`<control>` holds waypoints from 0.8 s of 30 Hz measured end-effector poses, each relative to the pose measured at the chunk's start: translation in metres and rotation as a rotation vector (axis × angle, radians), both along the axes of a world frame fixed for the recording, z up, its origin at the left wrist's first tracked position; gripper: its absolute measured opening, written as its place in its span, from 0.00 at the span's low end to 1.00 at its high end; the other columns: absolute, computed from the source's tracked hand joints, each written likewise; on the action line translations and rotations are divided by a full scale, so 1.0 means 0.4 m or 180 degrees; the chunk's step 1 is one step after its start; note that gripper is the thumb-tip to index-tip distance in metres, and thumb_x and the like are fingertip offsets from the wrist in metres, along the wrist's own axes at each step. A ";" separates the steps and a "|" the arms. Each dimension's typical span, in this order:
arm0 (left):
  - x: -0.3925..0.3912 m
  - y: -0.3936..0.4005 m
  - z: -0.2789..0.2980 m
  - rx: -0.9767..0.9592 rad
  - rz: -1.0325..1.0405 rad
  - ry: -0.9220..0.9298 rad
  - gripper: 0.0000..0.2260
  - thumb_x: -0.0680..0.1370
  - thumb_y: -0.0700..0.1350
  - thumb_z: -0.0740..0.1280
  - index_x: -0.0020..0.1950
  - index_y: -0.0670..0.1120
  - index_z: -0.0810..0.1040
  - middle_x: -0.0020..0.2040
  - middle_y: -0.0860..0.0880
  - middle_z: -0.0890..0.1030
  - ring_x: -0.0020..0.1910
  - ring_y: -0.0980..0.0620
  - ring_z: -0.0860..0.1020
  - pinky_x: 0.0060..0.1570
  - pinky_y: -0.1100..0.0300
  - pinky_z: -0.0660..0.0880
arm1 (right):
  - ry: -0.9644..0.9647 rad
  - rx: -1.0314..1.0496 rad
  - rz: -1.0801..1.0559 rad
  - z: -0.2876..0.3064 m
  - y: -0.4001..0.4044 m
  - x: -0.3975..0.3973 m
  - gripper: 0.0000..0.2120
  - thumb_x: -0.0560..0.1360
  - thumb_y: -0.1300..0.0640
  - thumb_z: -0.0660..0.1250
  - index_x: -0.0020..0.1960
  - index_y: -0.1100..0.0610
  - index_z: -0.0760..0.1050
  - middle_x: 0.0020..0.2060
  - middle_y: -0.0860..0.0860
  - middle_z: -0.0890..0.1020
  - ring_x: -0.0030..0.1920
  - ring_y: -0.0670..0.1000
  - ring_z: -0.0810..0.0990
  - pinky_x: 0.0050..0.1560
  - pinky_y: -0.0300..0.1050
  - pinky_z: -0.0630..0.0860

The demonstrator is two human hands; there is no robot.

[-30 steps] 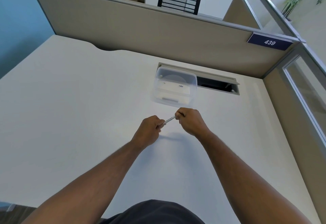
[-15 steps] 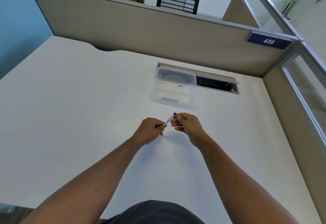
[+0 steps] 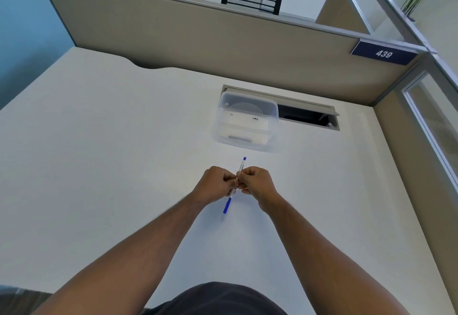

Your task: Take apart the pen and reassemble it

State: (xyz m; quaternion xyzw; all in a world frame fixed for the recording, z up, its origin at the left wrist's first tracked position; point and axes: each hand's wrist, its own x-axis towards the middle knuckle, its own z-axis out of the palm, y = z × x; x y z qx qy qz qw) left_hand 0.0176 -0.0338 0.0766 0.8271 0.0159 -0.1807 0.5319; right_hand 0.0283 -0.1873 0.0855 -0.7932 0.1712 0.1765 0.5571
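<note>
Both hands met above the white desk [image 3: 104,166]; the left hand [image 3: 215,183] and right hand [image 3: 256,182] each pinched the blue-capped ballpoint pen [image 3: 241,166] at mid-barrel, near the clear plastic container [image 3: 245,121]; a hard twist could, I judged, send small inner parts flying.

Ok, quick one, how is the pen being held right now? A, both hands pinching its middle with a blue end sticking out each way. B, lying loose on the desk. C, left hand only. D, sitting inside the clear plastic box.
A: the left hand and right hand both pinch the middle of the pen, with blue ends showing beyond and below the fists.
</note>
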 end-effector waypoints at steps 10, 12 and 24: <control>0.009 0.049 -0.080 0.1040 0.0236 -0.0700 0.12 0.80 0.41 0.63 0.62 0.46 0.80 0.60 0.49 0.80 0.60 0.50 0.77 0.61 0.56 0.73 | 0.0091 -0.1426 0.0508 -0.060 0.021 0.040 0.11 0.73 0.58 0.67 0.41 0.67 0.78 0.39 0.60 0.86 0.34 0.53 0.78 0.38 0.47 0.76; 0.005 0.057 -0.096 0.1234 0.0152 -0.0861 0.14 0.80 0.40 0.63 0.64 0.46 0.78 0.64 0.49 0.78 0.64 0.49 0.75 0.63 0.56 0.71 | 0.0112 -0.1584 0.0625 -0.061 0.029 0.040 0.10 0.73 0.57 0.67 0.44 0.66 0.79 0.39 0.58 0.85 0.36 0.54 0.78 0.36 0.44 0.72; -0.013 0.072 -0.160 0.2279 -0.0480 -0.1338 0.24 0.80 0.45 0.61 0.76 0.43 0.64 0.79 0.45 0.60 0.79 0.47 0.55 0.75 0.47 0.59 | 0.0011 -0.2077 0.0850 -0.078 0.040 0.046 0.10 0.76 0.54 0.63 0.48 0.61 0.76 0.39 0.51 0.79 0.40 0.53 0.77 0.36 0.44 0.68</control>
